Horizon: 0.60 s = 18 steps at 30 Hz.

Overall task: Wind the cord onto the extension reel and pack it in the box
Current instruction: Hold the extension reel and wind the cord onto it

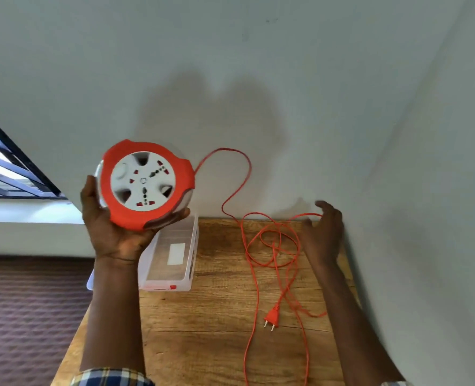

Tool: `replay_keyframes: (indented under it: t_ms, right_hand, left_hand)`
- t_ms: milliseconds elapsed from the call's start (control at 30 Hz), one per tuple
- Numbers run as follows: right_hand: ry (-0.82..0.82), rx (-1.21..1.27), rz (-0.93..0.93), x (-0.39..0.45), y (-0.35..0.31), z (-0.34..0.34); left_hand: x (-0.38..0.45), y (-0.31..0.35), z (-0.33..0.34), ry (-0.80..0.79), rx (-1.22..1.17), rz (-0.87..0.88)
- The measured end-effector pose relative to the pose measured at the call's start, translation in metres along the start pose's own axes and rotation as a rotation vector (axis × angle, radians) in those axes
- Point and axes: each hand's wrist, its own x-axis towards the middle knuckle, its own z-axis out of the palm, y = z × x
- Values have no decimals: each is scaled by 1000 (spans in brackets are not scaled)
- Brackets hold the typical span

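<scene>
My left hand [119, 218] cups the rigid, light-looking round orange-and-white plastic extension reel [147, 185]; right hand [324, 232], fingers spread, nears the limp thin orange cord [275, 246].

Your left hand [113, 221] is raised at centre left of the frame, palm up toward the camera, thumb on the left and fingers curled up from below, gripping a round object; the bare forearm runs straight down to a plaid cuff at the bottom edge. Your right hand [324, 232] is at centre right, back toward the camera, fingers loosely spread and slightly bent, holding nothing. Its forearm extends down to the lower right corner.
</scene>
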Motion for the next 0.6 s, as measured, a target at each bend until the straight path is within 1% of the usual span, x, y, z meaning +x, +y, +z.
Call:
replay_keyframes:
  t_ms: [33,67,100,133,233,300,333,400,500,600]
  right_hand:
    - [3,146,-78,-3,-19,-1]
    - [-8,273,-170,-7,-38,-3]
    - [-11,365,-278,-13,-61,-8]
    - [-16,418,-401,-20,-81,-12]
    - [-87,432,-689,-44,-124,-22]
    - [-165,336,-808,-57,-133,-18]
    - [-238,274,-845,-62,-134,-13]
    - [-372,139,-861,-69,-135,-5]
    - [-438,3,-831,-69,-132,-1]
    - [-490,-90,-880,-59,-127,-5]
  left_hand:
    - [2,1,6,36,37,-20]
    - [4,1,15,105,98,-45]
    - [5,-2,23,98,178,-56]
    - [4,-5,30,128,223,-68]
    - [6,-18,43,170,285,-119]
    - [7,-21,51,212,320,-161]
    - [9,-22,54,220,343,-187]
    - [13,-23,59,237,391,-235]
    - [16,-21,62,230,481,-299]
    - [18,-23,59,230,519,-344]
